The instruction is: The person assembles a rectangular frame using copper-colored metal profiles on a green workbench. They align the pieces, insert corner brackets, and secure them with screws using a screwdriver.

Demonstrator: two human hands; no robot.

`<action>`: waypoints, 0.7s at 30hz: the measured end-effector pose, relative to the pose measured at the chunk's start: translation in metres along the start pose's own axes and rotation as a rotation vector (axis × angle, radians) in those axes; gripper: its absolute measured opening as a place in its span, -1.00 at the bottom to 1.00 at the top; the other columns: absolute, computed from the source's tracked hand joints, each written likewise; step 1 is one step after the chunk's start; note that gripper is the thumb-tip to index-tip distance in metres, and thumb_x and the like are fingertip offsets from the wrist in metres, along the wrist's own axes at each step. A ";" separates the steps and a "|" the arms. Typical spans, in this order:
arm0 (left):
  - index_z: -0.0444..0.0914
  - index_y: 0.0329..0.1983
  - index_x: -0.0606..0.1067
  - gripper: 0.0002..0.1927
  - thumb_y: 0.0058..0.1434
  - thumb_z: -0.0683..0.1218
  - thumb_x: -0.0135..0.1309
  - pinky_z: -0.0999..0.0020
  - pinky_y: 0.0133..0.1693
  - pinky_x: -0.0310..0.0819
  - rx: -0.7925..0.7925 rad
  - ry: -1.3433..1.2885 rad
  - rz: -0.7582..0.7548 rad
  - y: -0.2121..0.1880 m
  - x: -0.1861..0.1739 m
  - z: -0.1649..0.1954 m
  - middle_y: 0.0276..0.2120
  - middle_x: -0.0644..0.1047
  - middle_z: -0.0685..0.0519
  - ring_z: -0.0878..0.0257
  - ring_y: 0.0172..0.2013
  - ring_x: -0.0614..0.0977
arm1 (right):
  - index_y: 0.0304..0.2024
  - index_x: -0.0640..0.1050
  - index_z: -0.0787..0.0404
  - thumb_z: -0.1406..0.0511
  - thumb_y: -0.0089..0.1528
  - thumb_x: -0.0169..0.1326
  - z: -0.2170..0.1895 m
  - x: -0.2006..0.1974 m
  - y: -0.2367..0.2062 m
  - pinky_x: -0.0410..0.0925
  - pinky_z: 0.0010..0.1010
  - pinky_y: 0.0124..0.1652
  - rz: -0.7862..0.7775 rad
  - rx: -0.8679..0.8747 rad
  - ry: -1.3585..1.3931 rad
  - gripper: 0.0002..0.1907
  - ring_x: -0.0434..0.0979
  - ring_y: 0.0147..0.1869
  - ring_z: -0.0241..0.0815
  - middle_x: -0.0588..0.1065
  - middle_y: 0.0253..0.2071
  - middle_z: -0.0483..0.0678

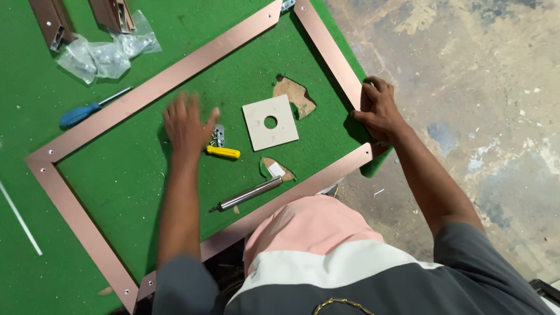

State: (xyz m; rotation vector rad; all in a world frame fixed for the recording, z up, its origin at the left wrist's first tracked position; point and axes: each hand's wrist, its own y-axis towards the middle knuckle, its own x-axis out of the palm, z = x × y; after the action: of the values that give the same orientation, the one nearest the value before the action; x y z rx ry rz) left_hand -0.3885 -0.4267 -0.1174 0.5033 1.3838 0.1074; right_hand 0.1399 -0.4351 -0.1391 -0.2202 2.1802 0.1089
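Copper-coloured flat metal frame lies on the green felt counter. Right hand grips its right rail near the corner; left hand, fingers spread, hovers inside it over small metal brackets beside a yellow-handled tool.

**Lighting and picture quality, head view**

Even, soft daylight; overall bright, no hard glare. The green mat reads saturated and uniform. Faint, diffuse shadows fall just below and right of the copper frame rails and under the left hand. The left hand is smeared by motion blur, fingers indistinct; the right hand at centre right is sharp. Mild sheen on the metal rod. Concrete floor, right side, is slightly paler. Straight rails bow slightly toward the frame edges.
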 end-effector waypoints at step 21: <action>-0.28 0.07 0.51 -0.35 0.26 0.34 0.22 0.00 0.00 0.25 0.018 -0.048 -0.153 0.135 0.079 -0.016 -0.01 0.50 -0.07 -0.02 0.01 0.45 | 0.05 0.48 0.32 0.05 0.24 0.23 -0.029 0.013 0.042 0.26 0.00 0.12 0.050 0.092 -0.253 -0.46 0.36 0.06 0.21 0.38 -0.06 0.21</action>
State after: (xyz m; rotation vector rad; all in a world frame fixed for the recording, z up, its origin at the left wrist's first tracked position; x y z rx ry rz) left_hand -0.3588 -0.2732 -0.1371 0.4111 1.3725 -0.0409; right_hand 0.1005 -0.4000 -0.1332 -0.0941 1.9340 0.0605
